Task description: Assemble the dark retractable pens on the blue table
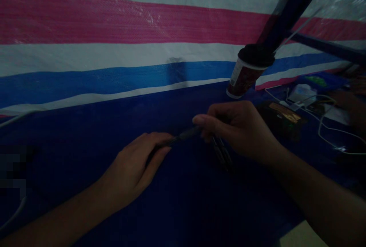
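A slim dark pen-like object (187,134) spans the gap between my two hands over the dark blue table (160,209). My left hand (137,159) pinches its left end between thumb and fingers. At its right end, the thumb and fingers of my right hand (234,129) are closed on it. Below my right hand are several thin dark items (221,153); whether they are held or lie on the table is too dark to tell.
A lidded paper cup (248,72) stands behind my right hand. To the right are a dark pouch (283,119), white cables (323,125), a white box (302,92) and another person's hand (347,104). A striped sheet (114,18) hangs behind, beside a dark blue post (294,7).
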The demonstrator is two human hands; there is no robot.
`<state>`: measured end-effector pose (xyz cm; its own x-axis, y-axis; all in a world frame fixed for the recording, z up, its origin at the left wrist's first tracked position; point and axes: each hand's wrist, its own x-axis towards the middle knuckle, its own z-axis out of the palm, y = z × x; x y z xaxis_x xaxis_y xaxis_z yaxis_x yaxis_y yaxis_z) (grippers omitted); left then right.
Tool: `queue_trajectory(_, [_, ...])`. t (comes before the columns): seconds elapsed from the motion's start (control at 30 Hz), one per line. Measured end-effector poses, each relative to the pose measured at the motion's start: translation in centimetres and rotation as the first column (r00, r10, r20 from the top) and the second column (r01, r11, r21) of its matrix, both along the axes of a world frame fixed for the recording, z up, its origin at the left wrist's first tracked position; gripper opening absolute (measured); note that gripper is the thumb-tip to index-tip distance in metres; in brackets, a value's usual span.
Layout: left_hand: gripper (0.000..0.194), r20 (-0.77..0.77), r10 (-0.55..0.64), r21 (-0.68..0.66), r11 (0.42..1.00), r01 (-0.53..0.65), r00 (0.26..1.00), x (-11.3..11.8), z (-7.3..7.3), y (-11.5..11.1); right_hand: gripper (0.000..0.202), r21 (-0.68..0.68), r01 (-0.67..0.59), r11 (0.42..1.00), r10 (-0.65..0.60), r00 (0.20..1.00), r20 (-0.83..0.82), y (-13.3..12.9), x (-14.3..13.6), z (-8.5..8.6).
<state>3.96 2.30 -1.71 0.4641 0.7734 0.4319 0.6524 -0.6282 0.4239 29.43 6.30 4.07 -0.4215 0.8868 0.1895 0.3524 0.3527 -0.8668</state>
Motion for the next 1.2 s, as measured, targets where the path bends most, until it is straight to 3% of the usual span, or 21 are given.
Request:
queue_trajectory(0.07, [0.019,-0.009,0.005,0.007,1.000,-0.005,1.000,-0.1,0.0,0.0,0.032,0.027,-0.018,0.999,0.015,0.992,0.123,0.0,0.3,0.4])
queue_trajectory(0.23, [0.019,-0.022,0.008,0.020,1.000,-0.007,1.000,0.1,0.3,0.0,0.026,0.060,-0.130,0.990,0.111,0.962,0.251,0.1,0.9,1.2])
queue_trajectory(0.33, [0.019,-0.020,-0.019,0.021,1.000,0.019,1.000,0.3,0.4,0.1,0.047,0.098,-0.068,0.993,0.030,0.939,0.342,0.2,0.9,1.2])
queue_trajectory(0.47, [0.020,0.008,0.018,0.006,1.000,-0.018,1.000,0.1,0.2,0.1,0.024,0.100,-0.151,0.983,0.115,0.946,0.303,0.2,0.8,1.1])
queue_trajectory(0.6, [0.021,-0.010,0.004,0.006,1.000,-0.004,1.000,0.0,0.2,0.2,0.043,0.104,-0.112,0.988,0.064,0.921,0.385,0.5,1.0,0.9])
queue_trajectory(0.7, [0.020,-0.007,0.029,0.000,1.000,-0.029,1.000,0.0,0.3,0.2,0.026,0.112,-0.191,0.975,0.141,0.925,0.353,0.8,1.2,0.7])
queue_trajectory(0.8, [0.019,-0.014,0.018,-0.002,1.000,-0.018,1.000,0.1,0.5,0.3,0.032,0.081,-0.300,0.950,0.240,0.874,0.422,0.9,1.2,0.8])
queue_trajectory(0.87, [0.019,-0.012,0.016,-0.005,1.000,-0.016,1.000,0.1,0.7,0.4,0.039,0.069,-0.281,0.957,0.223,0.869,0.442,0.9,1.2,0.9])
queue_trajectory(1.03, [0.021,0.001,0.034,-0.017,0.999,-0.034,0.999,0.1,0.7,0.5,0.022,0.087,-0.287,0.954,0.226,0.879,0.419,0.8,1.4,1.1])
queue_trajectory(1.2, [0.019,-0.035,-0.019,0.076,0.997,0.021,0.999,0.0,0.6,0.4,0.049,0.004,-0.308,0.951,0.285,0.883,0.372,0.7,1.0,0.7])
